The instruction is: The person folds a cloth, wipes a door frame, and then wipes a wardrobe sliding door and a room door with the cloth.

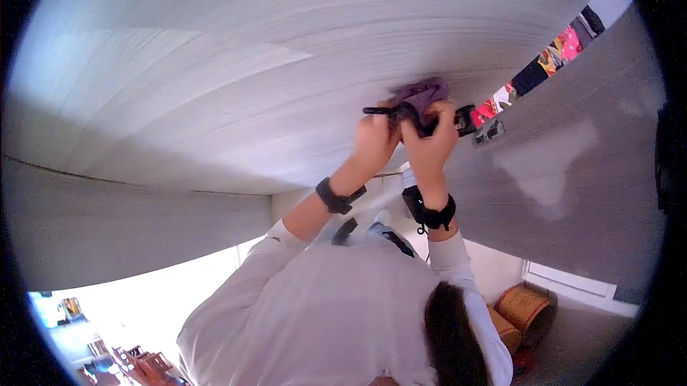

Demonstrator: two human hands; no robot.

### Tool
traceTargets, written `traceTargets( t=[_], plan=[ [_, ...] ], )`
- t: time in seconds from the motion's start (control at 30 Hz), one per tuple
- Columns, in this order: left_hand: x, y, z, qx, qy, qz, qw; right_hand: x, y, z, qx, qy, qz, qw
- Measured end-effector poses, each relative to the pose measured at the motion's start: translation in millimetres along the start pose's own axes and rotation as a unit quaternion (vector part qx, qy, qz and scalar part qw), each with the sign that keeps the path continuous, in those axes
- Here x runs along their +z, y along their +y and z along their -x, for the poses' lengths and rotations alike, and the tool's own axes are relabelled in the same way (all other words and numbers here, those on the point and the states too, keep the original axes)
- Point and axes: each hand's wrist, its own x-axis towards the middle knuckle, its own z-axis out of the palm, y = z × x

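Both my hands are raised close together in front of a large pale wood-grain panel point(215, 85). Between them is a bunched purple cloth point(427, 92) with a thin black piece point(379, 110) sticking out to the left, its kind unclear. My left hand point(376, 139) has its fingers closed at the left side of the bundle. On the other side, my right hand point(435, 135) pinches the cloth and dark material with thumb and fingers. A small black part point(466, 120) shows just right of that hand. The fingers partly cover what they grip.
A grey door panel point(572, 150) with a metal hinge point(489, 132) stands at the right. Folded clothes point(531, 76) line the gap beside it. Brown cylindrical containers point(526, 307) stand low at the right. Black bands point(437, 215) circle my wrists.
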Motion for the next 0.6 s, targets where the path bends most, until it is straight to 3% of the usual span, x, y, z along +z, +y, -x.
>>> traceTargets(
  t=[0.17, 0.27, 0.37, 0.43, 0.6],
  plan=[
    [-14.0, -22.5, 38.2, 0.0, 0.088, -0.032, 0.996, 16.1, 1.2, 25.6, -0.033, -0.102, -0.009, 0.994],
    [-28.6, -20.9, 53.8, -0.085, 0.09, 0.0, 0.992, 25.2, -8.3, 36.0, -0.044, -0.152, -0.02, 0.987],
    [-31.7, -48.0, 85.1, -0.049, 0.112, -0.079, 0.989, 32.4, -7.4, 45.9, -0.126, -0.199, -0.038, 0.971],
    [-40.1, -44.1, 89.4, -0.084, 0.161, 0.027, 0.983, 37.9, -7.4, 56.2, -0.172, -0.233, -0.058, 0.955],
    [-40.1, -52.9, 101.9, -0.113, 0.205, 0.003, 0.972, 38.7, -10.8, 65.6, -0.121, -0.291, -0.072, 0.946]
  ],
)
